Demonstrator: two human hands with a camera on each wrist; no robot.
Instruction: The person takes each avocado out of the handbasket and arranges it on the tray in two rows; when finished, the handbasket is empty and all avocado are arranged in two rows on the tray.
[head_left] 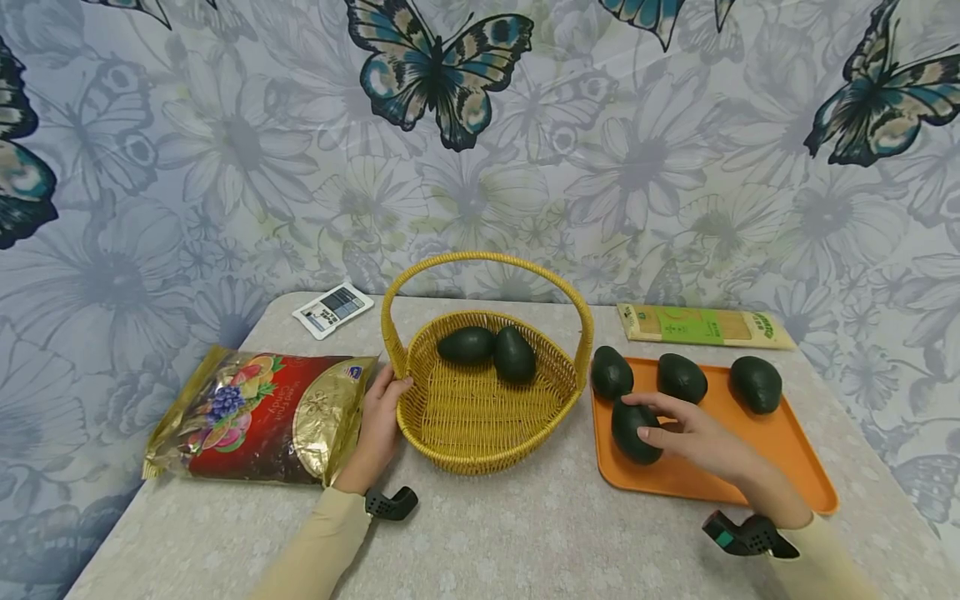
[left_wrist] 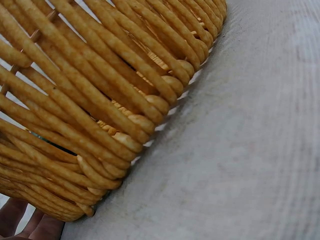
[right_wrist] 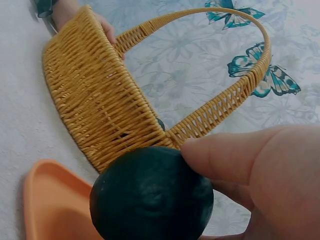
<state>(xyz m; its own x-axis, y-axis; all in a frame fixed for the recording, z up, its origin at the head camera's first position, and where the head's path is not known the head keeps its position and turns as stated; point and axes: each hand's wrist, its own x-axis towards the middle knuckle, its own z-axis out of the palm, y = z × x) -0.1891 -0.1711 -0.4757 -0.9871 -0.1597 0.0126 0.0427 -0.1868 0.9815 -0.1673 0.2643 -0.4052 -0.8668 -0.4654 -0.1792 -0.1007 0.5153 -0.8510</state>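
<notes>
My left hand (head_left: 381,417) grips the left rim of a yellow wicker basket (head_left: 480,457) near the foot of its tall handle. Two dark green avocados (head_left: 467,345) lie at the back inside the basket. On the right, my right hand (head_left: 693,433) holds another avocado (head_left: 634,432) between thumb and fingers, over the left part of an orange tray (head_left: 787,454). Three more avocados (head_left: 682,378) sit along the tray's far side. In the right wrist view the held avocado (right_wrist: 152,195) fills the lower middle, with the thumb along its upper side.
A red and gold candy bag (head_left: 262,417) lies left of the basket. Behind it is a small white printed packet (head_left: 333,310). A flat green and yellow package (head_left: 705,325) lies behind the tray. A butterfly-patterned backdrop (head_left: 480,200) rises at the table's far edge.
</notes>
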